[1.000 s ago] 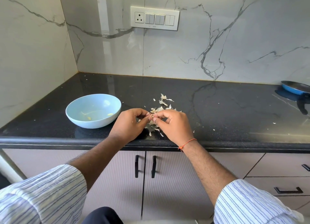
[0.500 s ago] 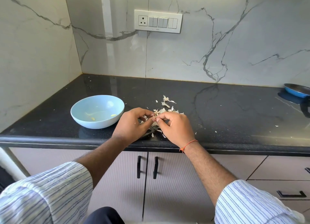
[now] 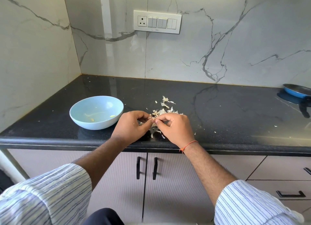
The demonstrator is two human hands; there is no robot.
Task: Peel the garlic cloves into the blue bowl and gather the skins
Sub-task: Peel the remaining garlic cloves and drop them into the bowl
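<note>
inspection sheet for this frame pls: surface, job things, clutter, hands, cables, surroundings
Surface: black countertop, scattered flecks.
Job's things: blue bowl holds a few pale bits; garlic skins heaped beside it; small piece of garlic between the fingertips.
Clutter: blue pan at far right.
Hands: left hand and right hand meet, both pinching the piece.
Cables: nothing seen.
Surroundings: marble wall, switch panel, cabinet doors below.
</note>
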